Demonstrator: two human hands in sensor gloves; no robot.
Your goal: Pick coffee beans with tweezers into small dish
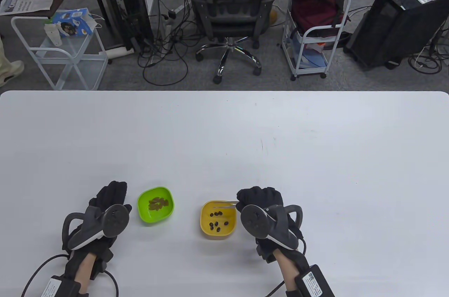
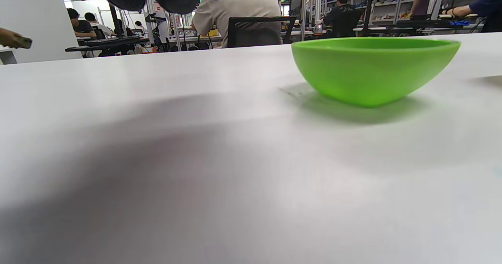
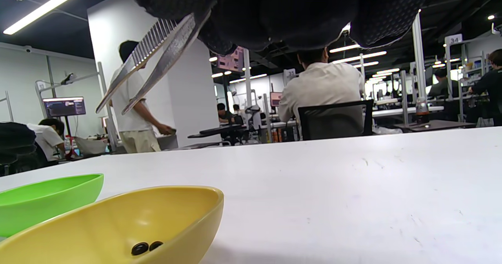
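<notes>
A yellow dish (image 1: 217,220) with several dark coffee beans (image 1: 218,224) sits near the table's front edge. A green dish (image 1: 155,205) with several beans stands to its left. My right hand (image 1: 259,202) is just right of the yellow dish and grips metal tweezers (image 1: 224,205). Their tips reach left over the dish's far rim. In the right wrist view the tweezers (image 3: 151,62) are slightly apart and hold nothing, above the yellow dish (image 3: 129,224). My left hand (image 1: 110,198) lies on the table left of the green dish (image 2: 372,70), holding nothing.
The white table (image 1: 245,135) stretches far beyond the dishes. Past its far edge stand an office chair (image 1: 231,13), two white carts (image 1: 315,30) and computer towers.
</notes>
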